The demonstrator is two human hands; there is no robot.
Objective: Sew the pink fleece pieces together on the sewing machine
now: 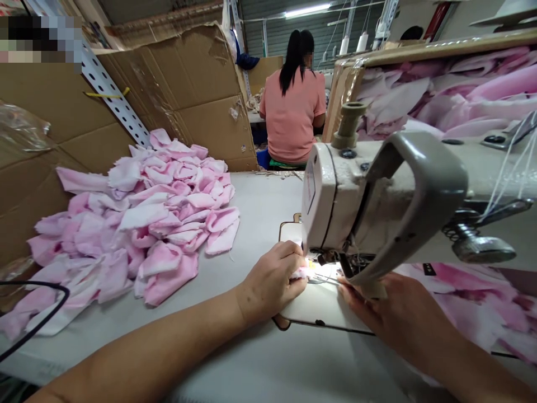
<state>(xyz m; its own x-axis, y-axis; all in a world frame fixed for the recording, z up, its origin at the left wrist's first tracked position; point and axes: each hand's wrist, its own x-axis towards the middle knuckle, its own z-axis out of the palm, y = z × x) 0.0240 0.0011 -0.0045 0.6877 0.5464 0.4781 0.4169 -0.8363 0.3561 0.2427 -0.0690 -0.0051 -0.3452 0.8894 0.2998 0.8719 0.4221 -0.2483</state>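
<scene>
My left hand [274, 280] is curled with its fingertips pinching a small pink and white fabric piece [302, 272] under the head of the sewing machine [377, 196], beside the lit needle area [325, 270]. My right hand [390, 310] lies on the machine bed [319, 310] to the right of the needle, fingers stretched toward the fabric; the machine's grey guard hides its fingertips in part.
A heap of pink and white fabric pieces [138, 229] lies on the white table [260, 207] at the left. Cardboard sheets [188, 78] wall the left and back. More pink fabric [478, 302] lies to the right. A person in a pink shirt [293, 106] sits ahead, back turned. A black cable [37, 316] loops at lower left.
</scene>
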